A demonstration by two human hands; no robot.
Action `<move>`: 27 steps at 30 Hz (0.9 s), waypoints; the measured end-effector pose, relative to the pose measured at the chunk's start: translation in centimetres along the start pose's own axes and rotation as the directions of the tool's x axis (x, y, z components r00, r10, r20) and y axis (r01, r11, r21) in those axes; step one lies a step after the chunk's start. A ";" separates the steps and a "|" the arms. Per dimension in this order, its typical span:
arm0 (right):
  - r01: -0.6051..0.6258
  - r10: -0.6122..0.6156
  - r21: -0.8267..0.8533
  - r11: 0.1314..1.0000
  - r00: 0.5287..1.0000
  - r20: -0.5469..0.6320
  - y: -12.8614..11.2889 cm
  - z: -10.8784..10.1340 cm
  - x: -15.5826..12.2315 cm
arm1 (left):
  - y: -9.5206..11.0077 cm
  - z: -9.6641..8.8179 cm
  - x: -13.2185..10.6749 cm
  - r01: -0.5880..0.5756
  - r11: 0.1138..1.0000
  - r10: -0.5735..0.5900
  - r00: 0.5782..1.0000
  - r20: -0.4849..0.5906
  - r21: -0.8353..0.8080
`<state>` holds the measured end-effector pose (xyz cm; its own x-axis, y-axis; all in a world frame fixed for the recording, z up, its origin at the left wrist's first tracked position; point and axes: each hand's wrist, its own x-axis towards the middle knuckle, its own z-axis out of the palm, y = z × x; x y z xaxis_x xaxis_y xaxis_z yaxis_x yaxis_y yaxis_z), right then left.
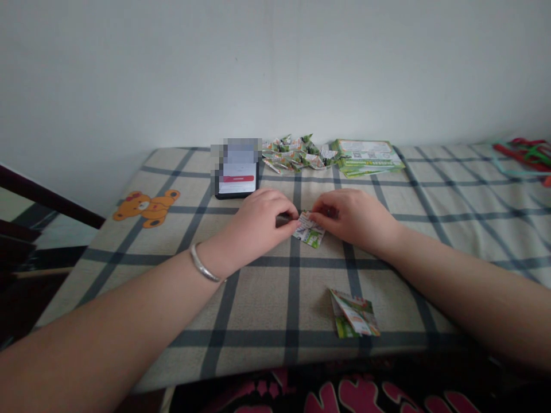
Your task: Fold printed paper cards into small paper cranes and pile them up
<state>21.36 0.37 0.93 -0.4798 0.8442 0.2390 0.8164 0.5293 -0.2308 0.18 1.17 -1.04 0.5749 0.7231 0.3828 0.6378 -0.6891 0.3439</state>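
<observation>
A small folded piece of printed paper, green and white, is held between my two hands just above the tablecloth. My left hand, with a silver bangle at the wrist, pinches its left upper edge between thumb and fingers. On the opposite side my right hand grips the upper right edge in a pinch. Nearer to me lies a second folded paper, partly sprung open. Behind my hands several folded paper pieces are heaped together, touching a stack of flat printed leaflets.
A phone with a lit screen, partly blurred, stands left of the heap. A brown bear cutout lies at the table's left. At the far right is a clear tray with red and green items. A checked cloth covers the table, against a wall.
</observation>
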 end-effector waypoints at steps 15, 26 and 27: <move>0.187 -0.167 -0.199 0.962 0.979 0.114 -0.9 -0.9 -0.7 | 0.1 0.0 0.0 -0.007 1.000 0.007 1.000 -0.010 0.019; 0.055 -0.056 0.040 0.998 0.998 0.015 -0.5 -0.6 -0.1 | 0.3 0.3 0.4 0.062 0.998 -0.062 0.998 -0.020 0.030; 0.038 -0.039 0.071 0.997 0.999 0.014 -0.4 -0.5 0.0 | 0.3 0.3 0.4 0.060 0.998 -0.059 0.998 -0.019 0.037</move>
<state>21.18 0.10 1.55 -0.5160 0.8238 0.2347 0.7727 0.5659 -0.2874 0.72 1.26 -1.09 0.5262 0.7618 0.3778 0.6896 -0.6423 0.3345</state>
